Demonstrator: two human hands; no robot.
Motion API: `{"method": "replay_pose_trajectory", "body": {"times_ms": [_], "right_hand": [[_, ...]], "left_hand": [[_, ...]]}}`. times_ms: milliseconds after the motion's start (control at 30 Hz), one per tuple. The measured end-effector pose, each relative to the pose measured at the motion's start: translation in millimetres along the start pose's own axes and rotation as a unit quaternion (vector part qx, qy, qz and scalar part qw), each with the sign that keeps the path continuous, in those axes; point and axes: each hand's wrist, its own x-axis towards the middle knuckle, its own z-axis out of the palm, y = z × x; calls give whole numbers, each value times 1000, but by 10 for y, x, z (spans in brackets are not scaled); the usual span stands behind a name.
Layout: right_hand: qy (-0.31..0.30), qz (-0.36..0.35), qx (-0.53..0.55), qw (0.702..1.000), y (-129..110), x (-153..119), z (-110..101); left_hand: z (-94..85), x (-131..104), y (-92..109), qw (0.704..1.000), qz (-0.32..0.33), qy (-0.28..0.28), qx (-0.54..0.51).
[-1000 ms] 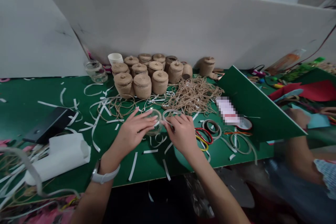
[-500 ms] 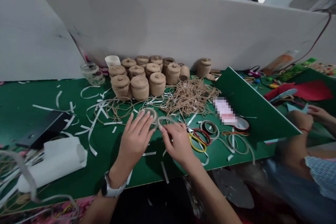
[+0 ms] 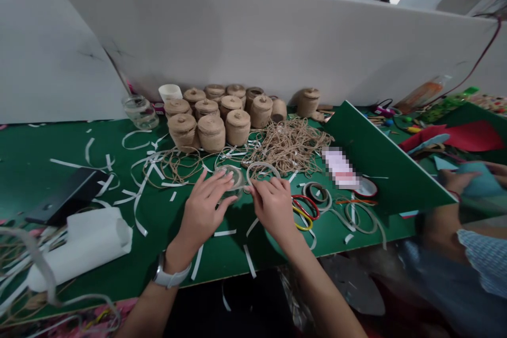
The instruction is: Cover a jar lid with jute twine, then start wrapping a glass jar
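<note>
Here, at the green table (image 3: 166, 216), your L hand (image 3: 205, 205) reaches over a clear jar (image 3: 238, 179), fingers apart & lying across its top; can't tell if they grip it. The jar sits btwn your hands, in front of the twine-wrapped pots (image 3: 210, 132). Your R hand (image 3: 273, 200), just beside it, pinches a pale ring (image 3: 262, 163) at the near side, fingers narrow on it, the loop tilted up. Nr your R wrist: scissors (image 3: 304, 228) w/ red & yellow handles, plus a tape roll (image 3: 328, 198). Behind, a heap of loose twine (image 3: 291, 142). White strips (image 3: 249, 261) litter the tabletop; at far L, a white paper roll (image 3: 85, 248) lies by a dark box (image 3: 65, 195). Across the green board (image 3: 384, 163), a co-worker's hands hold blue material (image 3: 477, 182).
</note>
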Motion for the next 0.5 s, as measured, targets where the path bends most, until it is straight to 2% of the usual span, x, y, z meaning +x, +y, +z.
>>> {"method": "replay_pose_trajectory", "body": {"times_ms": [500], "right_hand": [[-11,-29,-11,999,112,112,122]], "left_hand": [[13,-24,-35,1000,11,5,-18]]}}
